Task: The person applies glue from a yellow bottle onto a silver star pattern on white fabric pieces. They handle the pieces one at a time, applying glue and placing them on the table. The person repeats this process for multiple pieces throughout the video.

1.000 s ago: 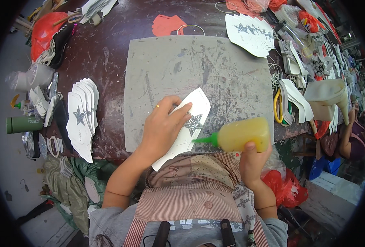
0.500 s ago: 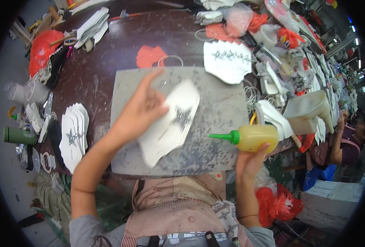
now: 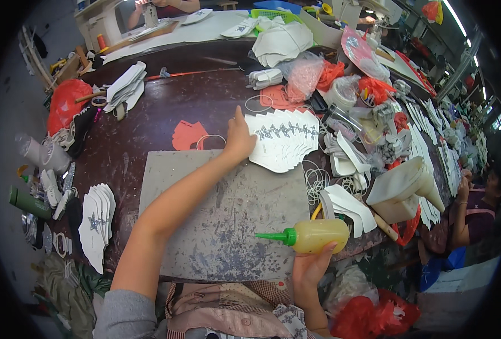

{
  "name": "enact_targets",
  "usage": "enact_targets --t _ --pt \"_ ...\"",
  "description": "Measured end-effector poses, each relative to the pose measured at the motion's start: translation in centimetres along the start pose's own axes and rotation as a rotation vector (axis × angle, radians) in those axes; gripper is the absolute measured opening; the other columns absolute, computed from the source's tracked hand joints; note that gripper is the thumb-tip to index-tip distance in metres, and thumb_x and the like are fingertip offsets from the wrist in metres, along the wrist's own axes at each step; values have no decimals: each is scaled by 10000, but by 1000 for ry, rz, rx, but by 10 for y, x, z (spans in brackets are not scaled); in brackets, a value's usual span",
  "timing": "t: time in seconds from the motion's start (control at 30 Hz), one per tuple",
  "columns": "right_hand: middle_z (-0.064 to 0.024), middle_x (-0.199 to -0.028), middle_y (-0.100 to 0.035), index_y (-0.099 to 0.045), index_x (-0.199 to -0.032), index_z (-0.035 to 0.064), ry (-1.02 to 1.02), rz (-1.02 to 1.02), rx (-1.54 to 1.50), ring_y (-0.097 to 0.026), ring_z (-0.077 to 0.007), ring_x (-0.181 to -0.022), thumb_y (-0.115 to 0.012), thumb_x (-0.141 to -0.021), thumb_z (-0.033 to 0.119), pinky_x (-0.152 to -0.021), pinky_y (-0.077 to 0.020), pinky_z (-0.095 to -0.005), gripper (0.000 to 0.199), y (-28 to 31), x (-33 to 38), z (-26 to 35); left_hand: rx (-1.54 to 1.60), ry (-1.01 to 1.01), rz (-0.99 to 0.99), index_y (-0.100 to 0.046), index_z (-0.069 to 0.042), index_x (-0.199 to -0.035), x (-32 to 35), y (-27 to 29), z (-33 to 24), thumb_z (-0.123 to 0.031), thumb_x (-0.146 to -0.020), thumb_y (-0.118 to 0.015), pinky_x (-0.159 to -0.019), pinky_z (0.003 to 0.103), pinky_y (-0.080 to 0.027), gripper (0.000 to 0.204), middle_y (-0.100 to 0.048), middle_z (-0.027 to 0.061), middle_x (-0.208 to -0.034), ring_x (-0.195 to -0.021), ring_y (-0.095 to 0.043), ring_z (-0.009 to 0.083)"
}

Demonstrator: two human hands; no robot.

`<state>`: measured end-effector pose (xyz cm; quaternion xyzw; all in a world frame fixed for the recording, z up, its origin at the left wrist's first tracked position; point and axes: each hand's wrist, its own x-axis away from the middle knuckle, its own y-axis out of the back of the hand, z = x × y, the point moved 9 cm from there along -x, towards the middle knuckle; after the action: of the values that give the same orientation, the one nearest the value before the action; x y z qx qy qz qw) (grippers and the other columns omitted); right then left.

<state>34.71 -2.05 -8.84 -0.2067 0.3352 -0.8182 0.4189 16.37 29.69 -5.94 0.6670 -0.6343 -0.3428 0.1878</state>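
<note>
My right hand is wrapped round a squeeze bottle of yellowish liquid, lying level with its green nozzle pointing left over the grey board. At the board's far right corner spreads a fan of white shoe-upper pieces with glittery dark stars. My left hand is at the fan's left edge, thumb against the outermost piece and index finger stretched away; its other fingers are mostly hidden. Near the board's left side lies another overlapping stack of white star pieces.
Red cut pieces and a cord loop lie beyond the board. A cloudy plastic container, white strips and tangled cord crowd the right. On the left are a green flask and a dark shoe. Other people work beyond and at right.
My left hand has moved far and right from above the board to the fan. The single star piece is gone from the board's middle. The view has tilted up; the bottle stays in my right hand.
</note>
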Motion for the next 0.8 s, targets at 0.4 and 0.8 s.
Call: enact_targets --t 0.4,0.8 --pt "-129 -1384 -525 -396 -1443 50 -51 -89 -80 -550 -275 -1239 -532 -990 494 -1039 -463 -440 649 45 -9 -9 1922 74 983 90 -124 -1580 253 185 -180 -764 -829 -549 -927 464 -463 1176 -442 262 -1291 -999 -602 305" --pt "-200 -1385 -504 -327 -1460 2 44 -128 112 -589 -309 -1202 -529 -1001 459 -991 -545 -409 679 -10 -5 6 2247 -852 589 237 -137 -1484 301 266 -153 -801 -735 -522 -885 426 -481 1256 -336 306 -1361 -1010 -564 313"
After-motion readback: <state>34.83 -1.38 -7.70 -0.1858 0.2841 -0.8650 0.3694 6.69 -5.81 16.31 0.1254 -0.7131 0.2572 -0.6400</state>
